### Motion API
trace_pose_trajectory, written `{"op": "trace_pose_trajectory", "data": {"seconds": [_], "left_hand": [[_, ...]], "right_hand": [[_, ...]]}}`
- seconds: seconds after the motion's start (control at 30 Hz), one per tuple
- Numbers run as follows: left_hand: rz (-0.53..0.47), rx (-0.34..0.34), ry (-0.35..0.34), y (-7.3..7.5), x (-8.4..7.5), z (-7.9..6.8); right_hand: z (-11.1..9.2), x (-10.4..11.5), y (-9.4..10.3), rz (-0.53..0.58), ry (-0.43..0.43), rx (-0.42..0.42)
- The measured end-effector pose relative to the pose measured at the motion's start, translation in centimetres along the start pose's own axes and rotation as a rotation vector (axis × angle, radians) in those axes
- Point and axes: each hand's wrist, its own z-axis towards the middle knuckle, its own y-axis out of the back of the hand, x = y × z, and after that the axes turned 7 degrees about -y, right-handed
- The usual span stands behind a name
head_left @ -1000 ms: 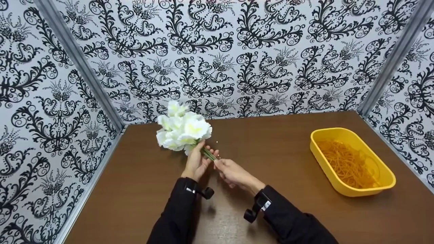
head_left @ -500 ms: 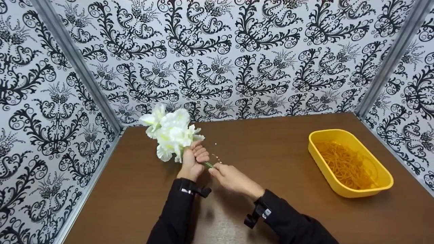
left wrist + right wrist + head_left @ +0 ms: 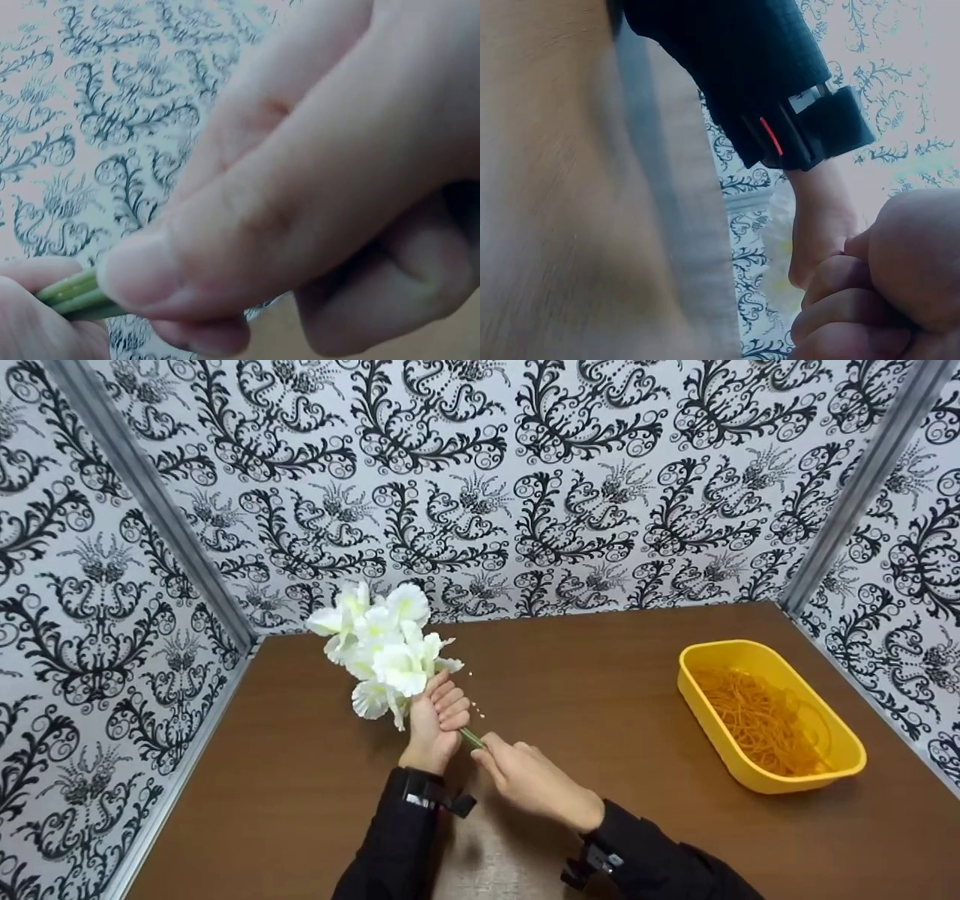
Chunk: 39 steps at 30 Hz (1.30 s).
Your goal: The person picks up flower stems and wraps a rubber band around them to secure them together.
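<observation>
White ruffled flower bunch [image 3: 382,649] over brown wooden table [image 3: 592,682], blooms [image 3: 401,666] at eleven o'clock from left hand [image 3: 439,720], which I see wrapped round green stems [image 3: 472,737]; right hand [image 3: 536,780], at four, pinches them. Yellow oblong plastic tub [image 3: 757,660] at three.

R hand [image 3: 889,281] w/ curled fingers, L hand [image 3: 819,225] behind, blk sleeve [image 3: 735,60], pale blurry flowers [image 3: 782,236], brn tabletop [image 3: 555,187]

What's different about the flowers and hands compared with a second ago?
The left hand has turned, so its curled fingers now show wrapped round the stems. The white flowers have swung a little left, and the right hand has shifted slightly toward the person. Both hands still hold the stems. The yellow basket of orange strands stays put.
</observation>
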Motion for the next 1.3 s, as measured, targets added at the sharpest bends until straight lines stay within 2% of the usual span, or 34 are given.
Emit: {"op": "trace_pose_trajectory", "data": {"seconds": [0.17, 0.33, 0.47, 0.57, 0.63, 0.8, 0.9, 1.0, 1.13, 1.3], "left_hand": [[0.054, 0.106, -0.052, -1.9, 1.1, -1.1], [0.155, 0.087, -0.099, -4.0, 2.4, -2.5], [0.183, 0.108, -0.080, -4.7, 2.7, -3.2], [0.168, 0.122, -0.052, -4.7, 2.7, -3.4], [0.156, 0.133, -0.031, -4.7, 2.6, -3.3], [0.145, 0.151, -0.002, -4.8, 2.8, -3.4], [0.151, 0.143, -0.014, -4.8, 2.8, -3.4], [0.144, 0.135, -0.021, -4.8, 2.8, -3.4], [0.124, 0.133, -0.015, -4.8, 2.7, -3.3], [0.111, 0.137, -0.013, -4.7, 2.7, -3.3]], "right_hand": [[-1.5, 0.4, 1.4, 0.006, 0.061, -0.048], [-3.4, 0.4, 2.6, 0.035, 0.112, -0.026], [-4.6, -0.1, 3.7, 0.031, 0.123, 0.036], [-5.2, -1.1, 5.1, -0.016, 0.117, 0.041], [-5.4, -2.4, 6.5, -0.062, 0.113, -0.007], [-6.3, -6.6, 11.8, -0.184, 0.072, -0.264], [-7.4, -9.1, 15.0, -0.246, 0.007, -0.360], [-8.7, -11.4, 17.8, -0.297, -0.101, -0.370], [-10.1, -14.4, 20.7, -0.351, -0.273, -0.318], [-11.2, -18.0, 22.9, -0.378, -0.464, -0.141]]}}
